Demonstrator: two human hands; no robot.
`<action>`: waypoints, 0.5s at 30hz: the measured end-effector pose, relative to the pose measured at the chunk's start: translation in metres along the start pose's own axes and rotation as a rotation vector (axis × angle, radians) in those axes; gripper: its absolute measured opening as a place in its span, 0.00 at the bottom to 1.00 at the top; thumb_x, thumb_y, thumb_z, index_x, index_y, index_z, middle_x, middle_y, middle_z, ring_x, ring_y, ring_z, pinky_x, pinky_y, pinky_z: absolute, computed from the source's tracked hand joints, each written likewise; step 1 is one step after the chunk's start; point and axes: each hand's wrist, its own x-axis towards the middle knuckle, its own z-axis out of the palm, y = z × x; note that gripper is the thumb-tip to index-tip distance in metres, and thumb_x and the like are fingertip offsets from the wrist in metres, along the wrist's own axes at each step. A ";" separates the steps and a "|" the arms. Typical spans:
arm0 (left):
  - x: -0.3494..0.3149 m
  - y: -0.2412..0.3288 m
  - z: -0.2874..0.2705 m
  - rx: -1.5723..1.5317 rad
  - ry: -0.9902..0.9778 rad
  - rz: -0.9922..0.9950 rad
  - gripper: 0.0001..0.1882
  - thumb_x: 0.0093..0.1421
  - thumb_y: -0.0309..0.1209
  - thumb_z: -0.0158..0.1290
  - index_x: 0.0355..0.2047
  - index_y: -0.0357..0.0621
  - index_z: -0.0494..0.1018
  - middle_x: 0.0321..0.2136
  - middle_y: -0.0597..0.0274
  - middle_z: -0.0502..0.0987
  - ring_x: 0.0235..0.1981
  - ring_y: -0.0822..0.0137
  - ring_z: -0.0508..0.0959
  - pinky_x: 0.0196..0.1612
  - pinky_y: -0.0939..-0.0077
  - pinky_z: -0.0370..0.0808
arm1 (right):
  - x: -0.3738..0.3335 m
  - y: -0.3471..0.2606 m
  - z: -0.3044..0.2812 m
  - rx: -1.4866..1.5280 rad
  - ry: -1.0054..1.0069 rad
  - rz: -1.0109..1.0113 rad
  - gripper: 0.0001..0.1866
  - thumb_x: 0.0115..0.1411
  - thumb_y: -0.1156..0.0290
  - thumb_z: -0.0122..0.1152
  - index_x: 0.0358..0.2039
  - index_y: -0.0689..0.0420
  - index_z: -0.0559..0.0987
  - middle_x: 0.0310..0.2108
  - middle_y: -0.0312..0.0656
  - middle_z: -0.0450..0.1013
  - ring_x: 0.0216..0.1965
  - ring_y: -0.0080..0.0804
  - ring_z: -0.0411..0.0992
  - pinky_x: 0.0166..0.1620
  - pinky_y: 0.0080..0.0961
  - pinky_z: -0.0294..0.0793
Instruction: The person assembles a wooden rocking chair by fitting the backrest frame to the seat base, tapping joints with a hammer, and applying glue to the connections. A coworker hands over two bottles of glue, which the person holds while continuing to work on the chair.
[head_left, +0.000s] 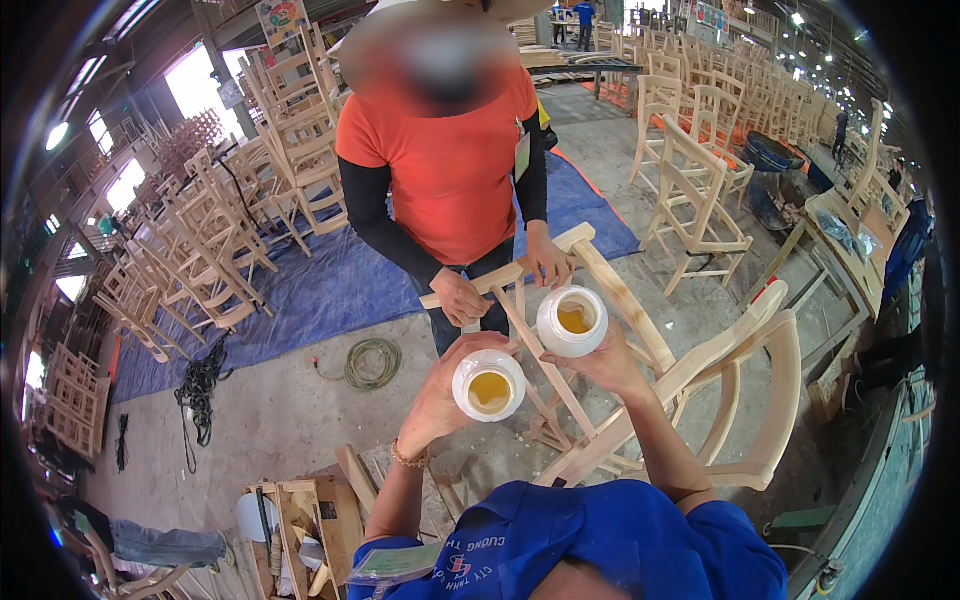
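My left hand [445,385] is closed round a white plastic jar [508,364] whose lid is off, with yellow-amber liquid inside. A second white jar [572,347] of the same kind, also holding amber liquid, is gripped in my right hand [608,368]. Both jars are held upright, side by side and apart, over a pale wooden chair frame [640,420] that lies tilted in front of me. Facing me, a person in an orange shirt [450,170] rests both hands on the frame's far rail [510,268].
Stacked wooden chairs [205,250] stand on a blue tarp [290,315] at the left. More unfinished chairs [700,200] fill the right side. A coiled green hose [373,363] and dark cables [205,390] lie on the concrete floor. At lower left is a wooden toolbox [340,520]; a workbench [840,240] stands right.
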 end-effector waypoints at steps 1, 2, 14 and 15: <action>0.001 0.001 -0.001 0.003 -0.001 0.005 0.31 0.40 0.26 0.71 0.46 0.46 0.71 0.50 0.56 0.72 0.50 0.63 0.72 0.54 0.66 0.69 | 0.001 0.001 0.000 -0.016 0.000 -0.003 0.33 0.42 0.71 0.78 0.50 0.56 0.73 0.43 0.35 0.75 0.46 0.24 0.72 0.51 0.28 0.70; 0.001 0.000 -0.001 0.000 0.003 0.016 0.31 0.40 0.26 0.70 0.46 0.46 0.71 0.50 0.56 0.72 0.50 0.63 0.72 0.54 0.66 0.69 | 0.001 0.003 -0.001 -0.032 0.001 -0.007 0.33 0.42 0.72 0.78 0.50 0.56 0.73 0.43 0.35 0.75 0.46 0.24 0.72 0.51 0.28 0.70; -0.002 -0.002 -0.004 0.012 0.008 0.019 0.30 0.41 0.25 0.70 0.46 0.44 0.71 0.48 0.55 0.73 0.50 0.62 0.73 0.53 0.67 0.69 | 0.002 -0.001 -0.002 -0.127 -0.022 -0.001 0.32 0.43 0.69 0.77 0.49 0.57 0.73 0.43 0.37 0.74 0.46 0.27 0.72 0.50 0.28 0.70; -0.003 -0.002 -0.004 0.015 0.007 0.035 0.30 0.41 0.25 0.70 0.46 0.43 0.71 0.48 0.56 0.73 0.50 0.62 0.73 0.53 0.67 0.69 | 0.002 -0.002 0.000 -0.117 0.002 -0.026 0.30 0.42 0.70 0.78 0.46 0.57 0.75 0.41 0.36 0.76 0.43 0.25 0.73 0.47 0.27 0.71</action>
